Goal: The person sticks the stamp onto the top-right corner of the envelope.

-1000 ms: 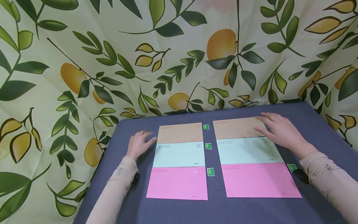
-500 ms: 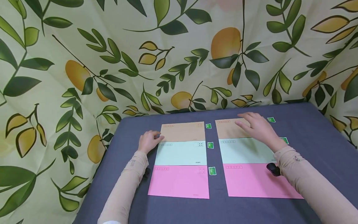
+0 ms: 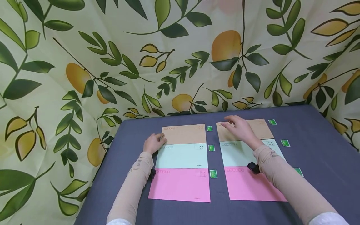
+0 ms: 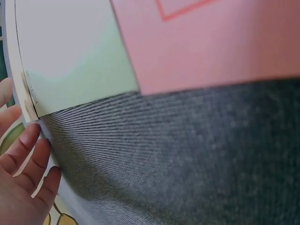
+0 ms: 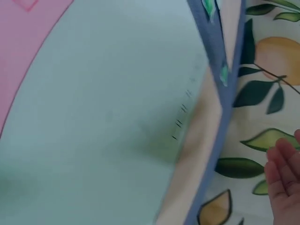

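Two overlapping columns of envelopes lie on the dark blue cloth. The left column has a brown envelope [image 3: 184,134], a pale blue envelope [image 3: 182,156] and a pink envelope [image 3: 180,186]; the right column repeats these colours. My left hand [image 3: 154,143] is at the left edge of the left brown envelope, fingers loosely bent in the left wrist view; whether it touches the paper is unclear. Over the left part of the right brown envelope [image 3: 260,128] is my right hand [image 3: 239,126], fingers relaxed and holding nothing. Its forearm covers parts of the right pale blue envelope [image 3: 236,153] and pink envelope [image 3: 239,184].
Three green stamps, one of them the top stamp [image 3: 209,128], line the gap between the columns. Three more, including a middle stamp [image 3: 285,143], lie right of the right column. A leaf-and-fruit patterned curtain [image 3: 157,72] hangs behind the table [image 3: 323,137].
My right hand has moved left across the right brown envelope, uncovering stamps on the right. My left hand has moved right to the left column's edge. The envelopes stay in place.
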The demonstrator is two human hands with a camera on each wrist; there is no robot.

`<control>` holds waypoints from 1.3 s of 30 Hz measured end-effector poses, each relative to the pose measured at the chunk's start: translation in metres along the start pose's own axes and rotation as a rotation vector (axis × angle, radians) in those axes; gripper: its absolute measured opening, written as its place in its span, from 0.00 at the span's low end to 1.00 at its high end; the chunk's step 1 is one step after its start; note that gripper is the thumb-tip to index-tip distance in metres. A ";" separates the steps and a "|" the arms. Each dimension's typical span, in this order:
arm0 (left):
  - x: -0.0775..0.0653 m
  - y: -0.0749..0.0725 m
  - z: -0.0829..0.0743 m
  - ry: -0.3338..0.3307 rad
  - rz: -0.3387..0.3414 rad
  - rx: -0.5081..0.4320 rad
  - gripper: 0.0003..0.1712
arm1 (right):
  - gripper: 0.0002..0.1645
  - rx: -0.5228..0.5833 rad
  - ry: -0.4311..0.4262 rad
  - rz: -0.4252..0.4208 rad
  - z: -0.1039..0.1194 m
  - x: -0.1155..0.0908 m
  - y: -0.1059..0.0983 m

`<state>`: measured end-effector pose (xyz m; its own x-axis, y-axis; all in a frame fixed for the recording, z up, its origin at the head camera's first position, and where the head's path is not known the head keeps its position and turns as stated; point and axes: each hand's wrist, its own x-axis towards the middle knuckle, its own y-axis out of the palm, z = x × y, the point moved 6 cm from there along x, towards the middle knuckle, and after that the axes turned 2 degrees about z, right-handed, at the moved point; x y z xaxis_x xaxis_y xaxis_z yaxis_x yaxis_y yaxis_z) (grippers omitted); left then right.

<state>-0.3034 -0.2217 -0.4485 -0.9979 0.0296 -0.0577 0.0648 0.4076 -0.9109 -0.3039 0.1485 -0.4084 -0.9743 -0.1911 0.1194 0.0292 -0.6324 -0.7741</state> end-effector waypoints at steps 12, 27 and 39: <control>0.006 0.004 0.007 -0.029 -0.009 0.060 0.22 | 0.19 0.120 0.099 -0.024 0.007 0.026 0.040; 0.017 -0.001 0.009 -0.108 0.099 -0.043 0.19 | 0.18 0.047 0.095 -0.025 0.005 0.045 0.078; 0.024 0.001 0.013 -0.146 0.141 -0.095 0.20 | 0.19 -0.022 0.121 -0.021 0.002 0.053 0.081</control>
<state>-0.3268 -0.2323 -0.4555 -0.9684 -0.0370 -0.2468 0.1972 0.4927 -0.8475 -0.3530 0.0856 -0.4633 -0.9945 -0.0856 0.0608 0.0051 -0.6181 -0.7861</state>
